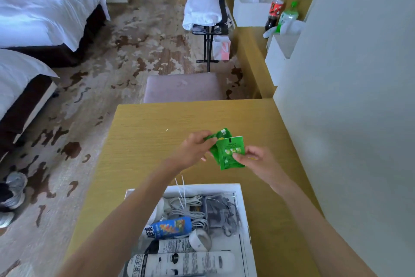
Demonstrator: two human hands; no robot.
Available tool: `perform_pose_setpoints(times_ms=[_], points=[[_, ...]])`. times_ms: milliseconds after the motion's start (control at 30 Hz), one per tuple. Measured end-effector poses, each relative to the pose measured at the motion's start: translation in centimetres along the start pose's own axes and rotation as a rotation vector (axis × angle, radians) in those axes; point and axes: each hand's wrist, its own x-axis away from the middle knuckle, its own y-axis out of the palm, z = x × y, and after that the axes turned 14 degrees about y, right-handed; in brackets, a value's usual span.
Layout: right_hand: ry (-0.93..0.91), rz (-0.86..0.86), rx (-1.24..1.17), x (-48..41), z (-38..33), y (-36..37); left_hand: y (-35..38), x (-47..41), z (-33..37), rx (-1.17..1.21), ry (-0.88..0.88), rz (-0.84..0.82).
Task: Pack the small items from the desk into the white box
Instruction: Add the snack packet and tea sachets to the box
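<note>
Your left hand [195,149] and right hand [254,158] each pinch the green sachets [230,156] — two, it seems — held together above the desk [152,133], ready to go as one into the white box [203,187] nearby.

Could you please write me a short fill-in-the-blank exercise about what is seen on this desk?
1. The left hand and the right hand each pinch a ____ packet.
2. Together they hold ____ packets above the desk.
3. The blue can lies ____ the white box.

Missing words: green; two; inside.
</note>
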Motion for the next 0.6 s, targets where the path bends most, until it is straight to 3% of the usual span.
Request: perform_pose_setpoints(times_ms=[233,367,600], points=[[-0.086,0.100,-0.007,5.2,1.6,0.6,4.4,6.8,4.5,-0.060,0.049,-0.002],[-0.056,0.091,0.092,7.7,2.7,1.3,5.9,10.1,5.2,-0.226,0.087,-0.022],[-0.248,0.020,0.519,11.3,2.6,2.4,7.9,14.9,4.6,-0.509,0.084,-0.134]])
